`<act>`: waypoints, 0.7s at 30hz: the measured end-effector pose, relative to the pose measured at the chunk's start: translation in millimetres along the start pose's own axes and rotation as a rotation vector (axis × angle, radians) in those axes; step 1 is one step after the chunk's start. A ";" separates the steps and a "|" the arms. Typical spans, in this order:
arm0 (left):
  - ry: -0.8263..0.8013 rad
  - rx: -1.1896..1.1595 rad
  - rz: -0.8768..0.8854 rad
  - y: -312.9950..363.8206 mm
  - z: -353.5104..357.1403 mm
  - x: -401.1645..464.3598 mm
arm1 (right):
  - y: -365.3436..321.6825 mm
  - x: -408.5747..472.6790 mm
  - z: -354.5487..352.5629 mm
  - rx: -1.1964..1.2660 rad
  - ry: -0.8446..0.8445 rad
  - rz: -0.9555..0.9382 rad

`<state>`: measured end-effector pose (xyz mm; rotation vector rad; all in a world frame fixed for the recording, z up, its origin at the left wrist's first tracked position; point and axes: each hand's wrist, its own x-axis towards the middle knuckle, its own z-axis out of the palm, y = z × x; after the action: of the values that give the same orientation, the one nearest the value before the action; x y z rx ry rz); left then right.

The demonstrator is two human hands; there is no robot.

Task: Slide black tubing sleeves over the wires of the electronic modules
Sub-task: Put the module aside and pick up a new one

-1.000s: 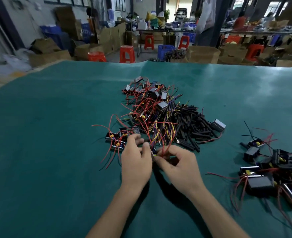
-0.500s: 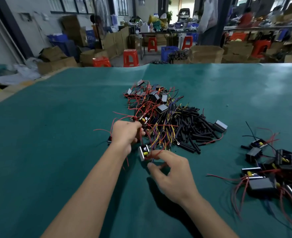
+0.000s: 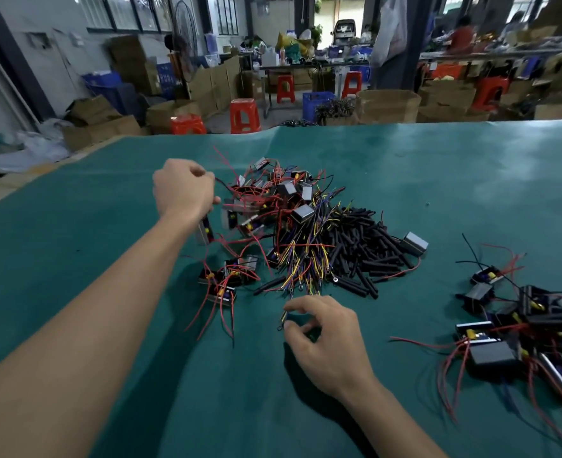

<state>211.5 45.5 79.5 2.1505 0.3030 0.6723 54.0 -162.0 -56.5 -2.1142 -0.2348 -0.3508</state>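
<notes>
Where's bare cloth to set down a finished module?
Bare cloth lies between the black sleeve heap and the finished modules, and left of the left hand. The wire tangle is crowded.

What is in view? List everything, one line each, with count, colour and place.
Teal cloth-covered table: one, fills the foreground.
Pile of small black modules with red, yellow and blue wires: one pile, too many to count, table centre.
Heap of short black tubing sleeves: one heap, right of that pile, touching it.
Second group of black modules with red wires: several, right edge of table.
Orange plastic stools: several, floor beyond the table.
Brown cardboard boxes: many, background.
Left hand: raised, grips red wires; a module hangs below it.
Right hand: near the table, pinches a thin wire end.
</notes>
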 end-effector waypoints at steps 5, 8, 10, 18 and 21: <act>-0.047 0.180 0.391 22.0 -6.6 9.1 | -0.3 0.6 -0.1 0.015 0.000 0.004; -0.045 0.077 0.336 32.7 -9.0 14.8 | -1.1 0.8 -1.0 0.018 -0.002 0.004; -0.011 -0.080 0.252 41.0 -10.4 17.8 | -1.0 1.2 -1.2 0.017 0.008 0.000; 0.038 -0.314 0.275 74.8 -36.8 26.5 | -1.6 1.6 0.7 0.054 0.047 -0.011; -0.130 -0.368 0.380 84.2 -42.9 13.3 | 0.2 2.5 0.8 0.145 0.085 0.034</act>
<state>196.8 27.5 172.1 1.8956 -0.2884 0.7293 56.5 -161.4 -56.2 -1.9538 -0.1692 -0.3909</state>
